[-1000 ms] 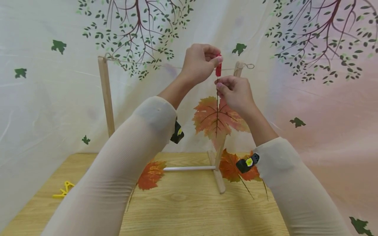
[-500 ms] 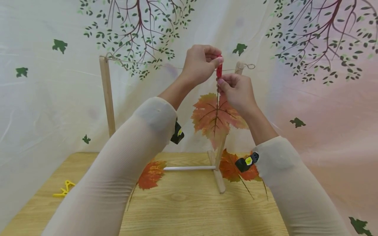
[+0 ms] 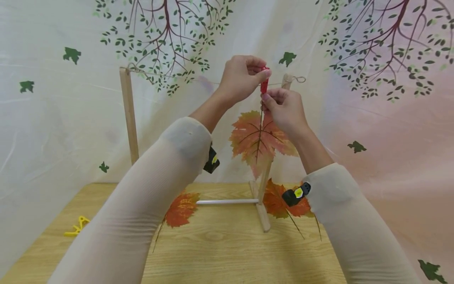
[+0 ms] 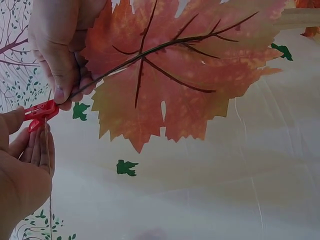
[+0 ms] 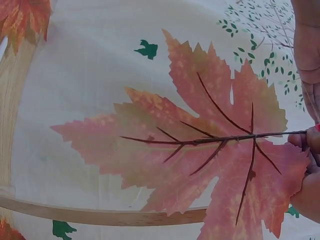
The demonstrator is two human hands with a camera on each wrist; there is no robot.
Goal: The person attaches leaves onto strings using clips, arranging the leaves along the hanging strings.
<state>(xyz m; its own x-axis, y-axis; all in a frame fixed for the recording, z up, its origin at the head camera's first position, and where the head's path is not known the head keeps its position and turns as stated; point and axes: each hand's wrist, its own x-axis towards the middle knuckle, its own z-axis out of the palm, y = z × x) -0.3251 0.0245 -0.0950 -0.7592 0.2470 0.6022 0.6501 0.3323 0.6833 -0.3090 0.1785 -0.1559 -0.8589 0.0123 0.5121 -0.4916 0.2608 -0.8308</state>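
Note:
My left hand [image 3: 242, 81] pinches a red clothespin [image 3: 264, 85] near the right end of a thin string [image 3: 205, 81]. Just below it, the thumb and fingers of my right hand [image 3: 286, 112] pinch the stem of a large orange-red artificial maple leaf [image 3: 260, 136], which hangs tip down. In the left wrist view, the stem's end meets the front of the clothespin [image 4: 47, 109], and the string passes right at it. Whether the clothespin grips stem and string is too small to tell. The right wrist view shows the leaf [image 5: 210, 145] spread wide, its stem between fingertips.
A wooden stand has a left post [image 3: 128, 114], a right post [image 3: 286, 81] and a white crossbar [image 3: 227, 202]. Other maple leaves lie on the table [image 3: 213, 252]: one at left [image 3: 181, 211], more at right [image 3: 276, 199]. A yellow clothespin [image 3: 78, 228] lies far left.
My right hand has moved up slightly with the leaf, bringing the stem's end to the clothespin. My left hand and the clothespin have shifted a little right and down, and the clothespin tilts slightly.

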